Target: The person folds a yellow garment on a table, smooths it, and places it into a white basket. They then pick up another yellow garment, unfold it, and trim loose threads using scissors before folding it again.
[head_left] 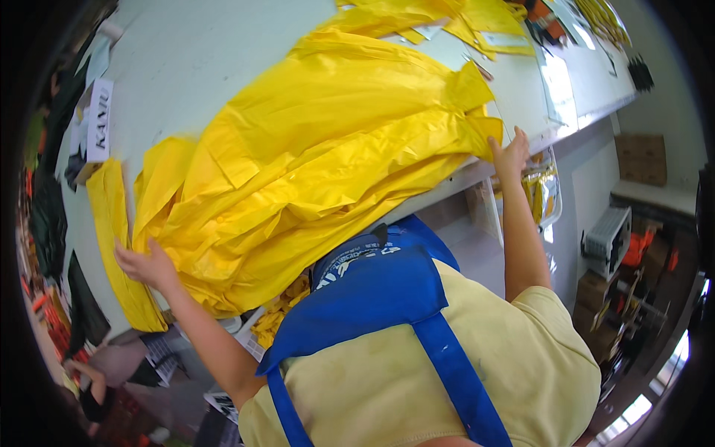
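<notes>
Two hands grip a yellow plastic sheet pile point(313, 156) on the tabletop point(186, 59): left hand point(145, 264) lower left, right hand point(510, 153) centre right, both pinching its edges.

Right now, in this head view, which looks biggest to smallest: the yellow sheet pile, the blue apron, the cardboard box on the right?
1. Yellow sheet pile, spread across the table.
2. Blue apron, though it lies close to the camera, which enlarges it.
3. Cardboard box, far off, so truly unsure.
</notes>
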{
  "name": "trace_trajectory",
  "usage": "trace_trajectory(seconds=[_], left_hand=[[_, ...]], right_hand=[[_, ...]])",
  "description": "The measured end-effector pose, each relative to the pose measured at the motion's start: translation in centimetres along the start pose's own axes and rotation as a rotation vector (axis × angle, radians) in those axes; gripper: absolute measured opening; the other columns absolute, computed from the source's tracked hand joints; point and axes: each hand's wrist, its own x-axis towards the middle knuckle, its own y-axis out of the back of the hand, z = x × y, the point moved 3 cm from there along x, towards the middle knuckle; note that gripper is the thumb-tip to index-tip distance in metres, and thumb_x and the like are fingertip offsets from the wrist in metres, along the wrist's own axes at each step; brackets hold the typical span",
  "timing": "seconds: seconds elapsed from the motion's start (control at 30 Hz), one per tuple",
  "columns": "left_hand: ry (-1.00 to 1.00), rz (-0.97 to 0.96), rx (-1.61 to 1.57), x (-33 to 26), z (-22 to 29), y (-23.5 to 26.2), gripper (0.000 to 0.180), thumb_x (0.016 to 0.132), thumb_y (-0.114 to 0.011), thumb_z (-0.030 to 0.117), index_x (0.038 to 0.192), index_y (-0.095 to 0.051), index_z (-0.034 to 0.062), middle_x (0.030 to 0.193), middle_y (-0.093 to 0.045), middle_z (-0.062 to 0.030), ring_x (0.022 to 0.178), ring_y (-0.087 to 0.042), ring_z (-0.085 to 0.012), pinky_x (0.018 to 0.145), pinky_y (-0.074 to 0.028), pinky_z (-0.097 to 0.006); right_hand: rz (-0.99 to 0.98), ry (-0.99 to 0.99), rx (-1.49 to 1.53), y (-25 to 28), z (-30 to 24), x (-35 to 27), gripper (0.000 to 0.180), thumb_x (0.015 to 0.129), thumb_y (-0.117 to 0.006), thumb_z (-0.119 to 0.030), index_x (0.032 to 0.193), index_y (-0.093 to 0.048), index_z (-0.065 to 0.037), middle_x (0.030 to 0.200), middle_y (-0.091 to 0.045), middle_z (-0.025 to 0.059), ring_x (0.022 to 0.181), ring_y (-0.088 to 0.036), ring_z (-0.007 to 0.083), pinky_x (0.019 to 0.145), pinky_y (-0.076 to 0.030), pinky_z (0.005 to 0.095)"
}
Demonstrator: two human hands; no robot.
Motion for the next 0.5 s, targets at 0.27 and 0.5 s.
trace_trajectory(seconds=[0.27, 0.5], left_hand=[[-0.764, -0.703, -0.814, -10.7, 31.9, -3.9, 0.06, 0.076, -0.065, 0.007, 0.131, -0.041, 0.0057, 0.131, -0.043, -0.0172, 0.123, -0.039, -0.034, 0.104, -0.032, -0.04], [-0.643, -1.21, -0.91, -18.0, 48.0, -8.3, 0.047, 0.079, -0.059, 0.009, 0.125, -0.049, 0.0077, 0.114, -0.052, -0.0174, 0.105, -0.051, -0.0322, 0.091, -0.043, -0.039]], right_hand=[[-0.393, -0.331, 1.041, -0.3, -0.5, 3.0, 0.029, 0.084, -0.065, -0.022, 0.104, -0.064, -0.001, 0.106, -0.063, 0.0095, 0.099, -0.057, 0.0166, 0.085, -0.045, 0.0305], [-1.289, 0.117, 0.949, -1.2, -1.6, 9.4, 0.028, 0.088, -0.06, -0.024, 0.104, -0.064, -0.001, 0.09, -0.065, 0.002, 0.081, -0.057, 0.011, 0.077, -0.046, 0.0272]])
